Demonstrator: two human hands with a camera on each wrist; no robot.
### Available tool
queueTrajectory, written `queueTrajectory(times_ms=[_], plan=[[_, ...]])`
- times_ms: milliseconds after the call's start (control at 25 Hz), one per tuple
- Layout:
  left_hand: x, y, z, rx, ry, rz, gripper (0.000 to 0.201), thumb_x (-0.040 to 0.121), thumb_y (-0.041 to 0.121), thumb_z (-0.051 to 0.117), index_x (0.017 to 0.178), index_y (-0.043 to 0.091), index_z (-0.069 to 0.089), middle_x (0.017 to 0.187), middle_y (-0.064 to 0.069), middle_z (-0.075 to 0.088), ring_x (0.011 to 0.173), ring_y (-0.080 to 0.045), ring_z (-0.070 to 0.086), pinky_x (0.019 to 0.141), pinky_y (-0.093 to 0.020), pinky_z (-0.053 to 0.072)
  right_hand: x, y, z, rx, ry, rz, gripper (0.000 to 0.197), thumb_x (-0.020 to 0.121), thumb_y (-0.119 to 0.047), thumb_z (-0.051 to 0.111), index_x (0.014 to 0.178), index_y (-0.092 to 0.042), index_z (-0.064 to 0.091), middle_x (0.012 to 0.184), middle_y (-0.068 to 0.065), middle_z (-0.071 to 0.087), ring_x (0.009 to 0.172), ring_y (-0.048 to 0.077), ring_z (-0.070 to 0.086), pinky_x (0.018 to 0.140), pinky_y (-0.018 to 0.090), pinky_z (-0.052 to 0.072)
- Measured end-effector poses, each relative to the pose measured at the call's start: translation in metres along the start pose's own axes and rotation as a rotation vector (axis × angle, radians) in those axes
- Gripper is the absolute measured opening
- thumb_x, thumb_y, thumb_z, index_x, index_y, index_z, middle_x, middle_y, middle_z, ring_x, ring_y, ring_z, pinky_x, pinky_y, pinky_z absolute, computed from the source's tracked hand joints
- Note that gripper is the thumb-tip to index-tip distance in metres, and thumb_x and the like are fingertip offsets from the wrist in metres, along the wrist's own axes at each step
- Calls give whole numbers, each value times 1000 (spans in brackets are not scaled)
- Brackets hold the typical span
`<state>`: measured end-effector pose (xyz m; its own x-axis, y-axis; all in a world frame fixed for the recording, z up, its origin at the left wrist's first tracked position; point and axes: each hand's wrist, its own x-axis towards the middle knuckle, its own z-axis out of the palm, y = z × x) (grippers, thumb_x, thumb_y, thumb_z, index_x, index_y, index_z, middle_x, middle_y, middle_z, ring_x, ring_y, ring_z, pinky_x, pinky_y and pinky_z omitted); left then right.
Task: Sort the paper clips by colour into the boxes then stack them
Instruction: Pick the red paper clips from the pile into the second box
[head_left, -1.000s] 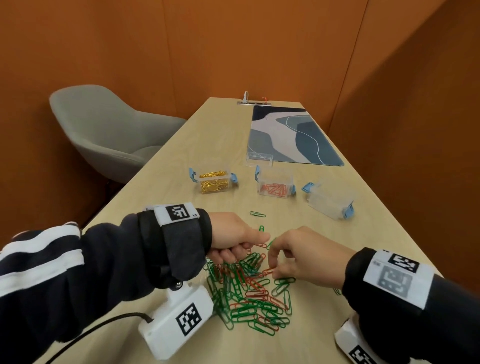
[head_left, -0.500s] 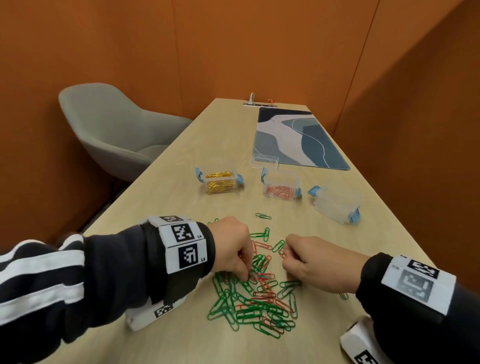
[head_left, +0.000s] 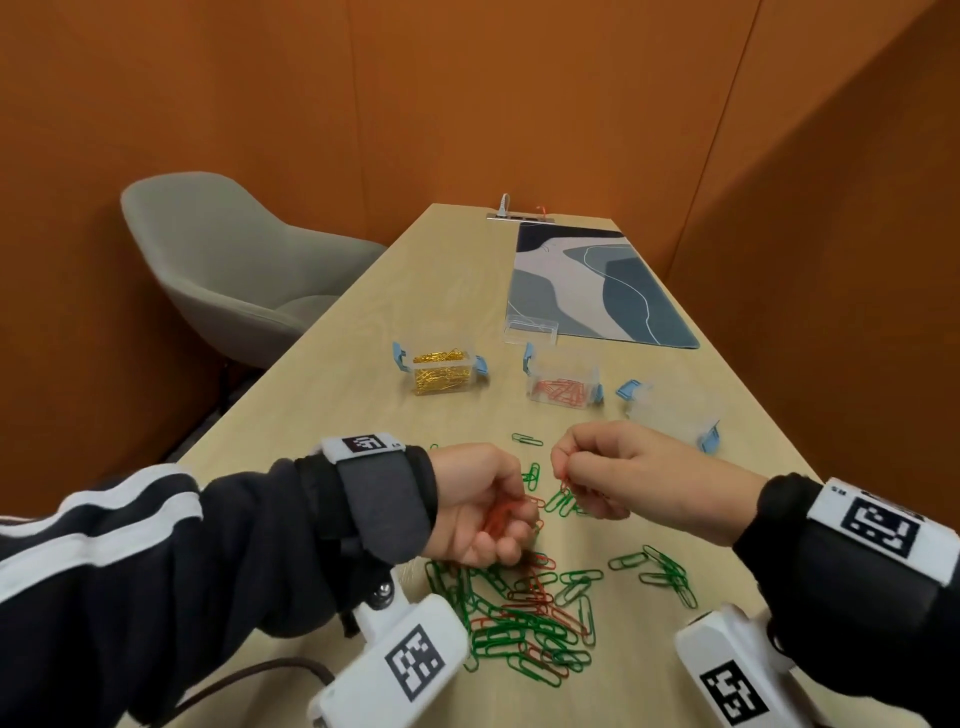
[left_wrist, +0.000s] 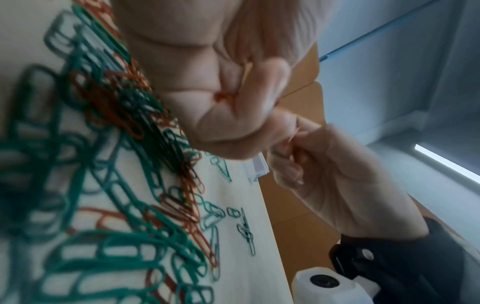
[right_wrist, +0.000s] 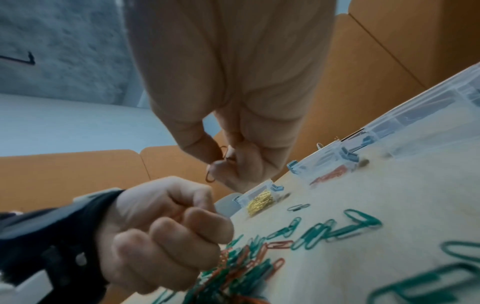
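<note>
A pile of green and red paper clips (head_left: 524, 618) lies on the table near me. My left hand (head_left: 488, 512) hovers over its far edge, fingers curled round a bunch of red clips (head_left: 501, 517). My right hand (head_left: 597, 467) is lifted beside it and pinches a red clip (right_wrist: 217, 164) between thumb and fingertips. Further off stand three clear boxes with blue latches: one holding gold clips (head_left: 441, 371), one with red clips (head_left: 563, 384), and one (head_left: 672, 410) at the right whose contents I cannot make out.
A small clear lid (head_left: 530, 330) lies behind the boxes at the edge of a blue-grey patterned mat (head_left: 597, 286). A grey chair (head_left: 223, 270) stands left of the table. Stray green clips (head_left: 660, 569) lie under my right wrist. Orange walls close in all round.
Both hands have risen from the pile. The left now holds a bunch of red clips in its curled fingers, and the right has lifted a red clip away from the heap.
</note>
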<state>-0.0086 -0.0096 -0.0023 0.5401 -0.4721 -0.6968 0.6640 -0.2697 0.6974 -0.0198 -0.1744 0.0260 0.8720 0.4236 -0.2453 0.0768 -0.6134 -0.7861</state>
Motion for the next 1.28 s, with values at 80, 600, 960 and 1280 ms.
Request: queueTrajectory(times_ms=[80, 600, 960, 1280], plan=[[8, -1, 2, -15, -40, 1, 40, 94, 21, 24, 74, 4, 54, 52, -7, 60, 40, -15, 58, 34, -14, 41, 0, -4, 1, 40, 4, -40, 15, 91, -15, 45, 81, -14, 57, 60, -1, 54, 50, 7, 43, 52, 16, 38], [14, 40, -10, 328, 162, -27, 35, 97, 29, 43, 65, 16, 44, 44, 6, 43, 28, -3, 30, 25, -11, 19, -13, 25, -39, -578, -171, 276, 51, 54, -45, 86, 96, -30, 59, 94, -7, 65, 78, 8, 58, 72, 23, 48], [86, 154, -19, 589, 577, 314, 34, 96, 6, 38, 62, 8, 41, 60, -5, 42, 49, -13, 35, 47, -19, 32, -6, 43, -35, -535, -322, 379, 42, 60, -15, 87, 83, -19, 52, 78, 2, 65, 56, 12, 56, 58, 25, 47], [52, 108, -30, 861, 629, 549, 18, 89, 14, 57, 100, 6, 68, 81, -4, 67, 72, -15, 59, 64, -21, 52, 11, 40, -16, -344, -248, 113, 26, 68, 1, 77, 86, -11, 63, 76, 5, 68, 58, 9, 60, 56, 15, 50]])
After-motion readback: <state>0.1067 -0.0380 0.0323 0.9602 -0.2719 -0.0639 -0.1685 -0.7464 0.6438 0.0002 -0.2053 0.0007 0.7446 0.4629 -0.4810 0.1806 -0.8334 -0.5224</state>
